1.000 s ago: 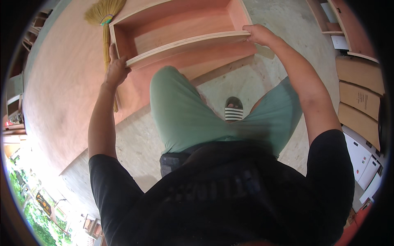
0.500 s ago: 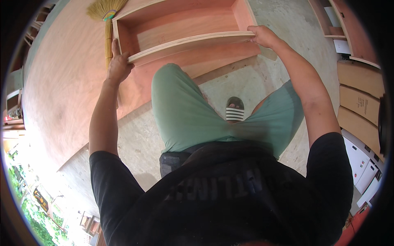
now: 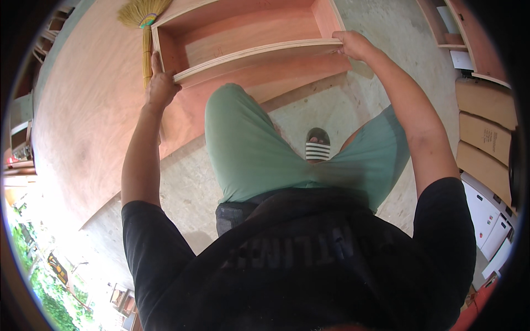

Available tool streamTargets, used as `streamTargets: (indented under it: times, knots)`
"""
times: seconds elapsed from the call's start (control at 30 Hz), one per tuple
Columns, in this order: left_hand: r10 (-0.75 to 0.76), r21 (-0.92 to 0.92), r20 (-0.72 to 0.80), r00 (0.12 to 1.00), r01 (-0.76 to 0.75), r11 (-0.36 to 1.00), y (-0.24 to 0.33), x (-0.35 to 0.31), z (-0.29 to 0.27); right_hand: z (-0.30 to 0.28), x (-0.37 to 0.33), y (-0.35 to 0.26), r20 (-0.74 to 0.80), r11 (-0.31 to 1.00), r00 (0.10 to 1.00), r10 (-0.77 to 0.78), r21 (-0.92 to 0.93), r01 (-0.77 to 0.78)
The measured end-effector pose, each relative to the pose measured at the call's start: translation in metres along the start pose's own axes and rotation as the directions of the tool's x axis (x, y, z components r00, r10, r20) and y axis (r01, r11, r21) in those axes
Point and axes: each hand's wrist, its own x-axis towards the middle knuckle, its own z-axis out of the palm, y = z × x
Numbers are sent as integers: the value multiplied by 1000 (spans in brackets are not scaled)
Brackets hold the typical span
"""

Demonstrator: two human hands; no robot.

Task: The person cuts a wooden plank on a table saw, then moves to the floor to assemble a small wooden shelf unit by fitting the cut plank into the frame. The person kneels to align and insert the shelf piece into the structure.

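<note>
An open plywood box (image 3: 259, 57) with reddish inner faces lies across the top of the view, its near wall toward me. My left hand (image 3: 160, 87) grips the near left corner, thumb side up along the outer left wall. At the near right corner my right hand (image 3: 353, 45) is closed over the edge of the same box. Both hands hold the box at its two ends. Just left of the box, beside my left hand, lies a straw broom (image 3: 145, 33), bristles away from me and its handle partly behind my hand.
Beneath the box and broom spreads a large plywood sheet (image 3: 88, 121) on the concrete floor (image 3: 381, 99). Cardboard boxes (image 3: 486, 135) stand at the right, with wooden shelving (image 3: 469, 38) beyond them. My sandalled foot (image 3: 318, 144) rests on the floor below the box.
The near wall's top edge has shifted very slightly toward level on the right side, moving up with my right hand. Both hands keep their grip.
</note>
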Motion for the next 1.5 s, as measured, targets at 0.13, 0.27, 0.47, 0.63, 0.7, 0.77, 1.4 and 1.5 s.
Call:
streamTargets:
  times: [0.13,0.27,0.47,0.63,0.7,0.77,1.4,1.5]
  knots:
    - [53,17,-83,995,-51,999,-3,1,6,-2,0,-2,10,998,1000,3,-64,-2]
    - [52,14,-72,996,-51,999,-7,4,9,-2,-1,-5,12,998,1000,7,-62,-6]
    - [17,41,-37,999,-16,999,-6,3,7,-6,-5,-16,29,999,999,42,-32,-42]
    - [3,95,3,1000,-3,996,-6,7,7,2,3,-4,15,974,986,165,157,-165]
    - [25,138,7,1000,-26,990,-6,7,5,7,1,-3,-99,992,995,-1,-129,-12]
    - [12,148,51,999,-19,989,-4,7,1,5,2,-5,-76,992,996,54,-111,-63]
    - [133,-63,-134,982,-142,988,-10,-2,8,35,-8,16,-421,973,899,-119,132,191]
    - [137,-308,-365,921,-258,916,-28,-15,27,26,-13,32,-276,640,934,227,765,71]
